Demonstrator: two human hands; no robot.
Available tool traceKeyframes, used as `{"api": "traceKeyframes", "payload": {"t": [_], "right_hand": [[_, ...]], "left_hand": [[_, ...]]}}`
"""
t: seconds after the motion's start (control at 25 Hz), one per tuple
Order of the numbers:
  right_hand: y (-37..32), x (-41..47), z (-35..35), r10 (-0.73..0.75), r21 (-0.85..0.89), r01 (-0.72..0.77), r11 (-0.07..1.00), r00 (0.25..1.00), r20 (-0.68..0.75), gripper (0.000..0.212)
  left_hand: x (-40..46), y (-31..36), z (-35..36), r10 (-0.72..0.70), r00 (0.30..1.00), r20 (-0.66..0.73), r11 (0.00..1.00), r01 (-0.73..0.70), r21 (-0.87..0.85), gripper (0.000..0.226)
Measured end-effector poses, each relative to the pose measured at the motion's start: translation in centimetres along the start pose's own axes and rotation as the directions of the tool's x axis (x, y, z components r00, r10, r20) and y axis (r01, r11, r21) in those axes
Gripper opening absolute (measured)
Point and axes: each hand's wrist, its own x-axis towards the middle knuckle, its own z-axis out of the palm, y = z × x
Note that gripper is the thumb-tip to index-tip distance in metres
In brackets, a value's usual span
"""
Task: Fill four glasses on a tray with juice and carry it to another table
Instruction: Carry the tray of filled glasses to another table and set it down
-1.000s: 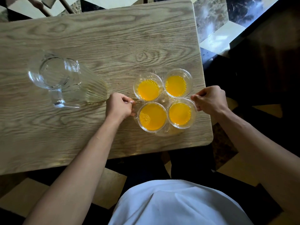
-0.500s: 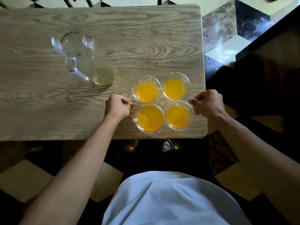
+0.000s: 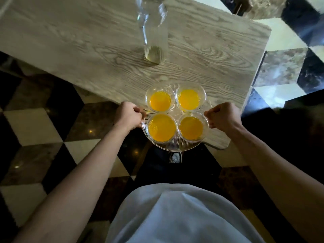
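Four glasses point(image 3: 176, 113) sit on a clear round tray point(image 3: 173, 147), 2 x 2, rims touching or nearly so, each approx. two-thirds full of orange juice. Tray position: partly over the near edge of the wooden table point(image 3: 87, 55), near half overhanging the chequered floor point(image 3: 35, 125) — it appears lifted clear, though contact w/ the tabletop cannot be ruled out from this view.

Left hand point(image 3: 128, 115) is curled closed on the tray's left rim; right hand point(image 3: 221, 116) is curled closed on the right rim, directly opposite. Fingertips under the rim are hidden.

An almost empty clear pitcher point(image 3: 152, 30) stands on the table, well apart from the tray. Filling step reads as complete; carry step is in hand.

Handling notes (judgement):
- Tray looks like rigid cut glass or plastic — stiff, smooth, prob. slippery at the rim. Hold at opposite rim points, as now, thumbs above, fingers below.
- Load is moderately heavy and top-loaded; liquid shifts w/ any tilt.
- Glasses are loose, not seated in recesses as far as can be seen, so a tilt may slide them into each other or off the edge.
- Keep the tray level, avoid abrupt starts and stops.
- Fragile throughout; hard floor below means a drop would likely break everything.
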Motion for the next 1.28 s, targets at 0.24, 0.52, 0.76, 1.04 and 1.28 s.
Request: {"api": "traceKeyframes", "payload": {"t": [0.24, 0.52, 0.76, 1.04, 1.28], "right_hand": [[-3.9, -1.7, 3.2, -0.113, -0.092, 0.122, 0.988, 0.988, 0.102, 0.016], [-9.5, -3.8, 9.0, -0.260, -0.196, 0.304, 0.932, 0.940, 0.220, 0.020], [-14.7, -6.3, 15.7, -0.315, -0.261, 0.393, 0.882, 0.902, 0.294, 0.013], [-21.5, -10.2, 25.3, -0.382, -0.313, 0.498, 0.809, 0.849, 0.364, 0.015], [-27.3, -12.5, 32.3, -0.414, -0.346, 0.561, 0.752, 0.811, 0.415, 0.019]], "left_hand": [[-3.7, -5.5, -3.3, -0.115, 0.989, -0.091, 0.983, 0.100, -0.156, 0.021], [-7.2, -11.1, -8.1, -0.234, 0.953, -0.194, 0.930, 0.161, -0.330, 0.013], [-7.4, -17.6, -12.8, -0.349, 0.907, -0.236, 0.867, 0.217, -0.448, 0.014], [-6.9, -25.6, -19.9, -0.439, 0.858, -0.266, 0.785, 0.223, -0.578, 0.007], [-5.5, -30.7, -25.8, -0.452, 0.830, -0.326, 0.783, 0.195, -0.590, 0.003]]}}
